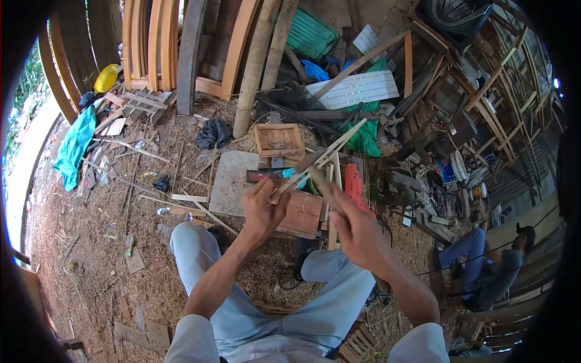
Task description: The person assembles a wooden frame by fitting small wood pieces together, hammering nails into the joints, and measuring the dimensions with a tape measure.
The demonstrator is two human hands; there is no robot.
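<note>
My left hand [261, 212] is closed around the near end of a thin pale wooden strip [346, 137], which slants up and away to the right. In my right hand [358, 233] is a wooden-handled tool [322, 184], its handle pointing up and left. A dark, blade-like part lies across the strip at the handle's far end; its exact kind is hard to make out. Just below the hands is a reddish-brown wooden block [301, 215]. A red power tool [353, 183] lies right of the strip, close to my right hand.
A small wooden box [279, 140] with shavings sits beyond the hands. Left of it lies a grey board [233, 181]. Shavings and scraps cover the ground. Bamboo poles [255, 69] and curved planks stand behind. Another person [493, 269] sits at the right, beside piled wood.
</note>
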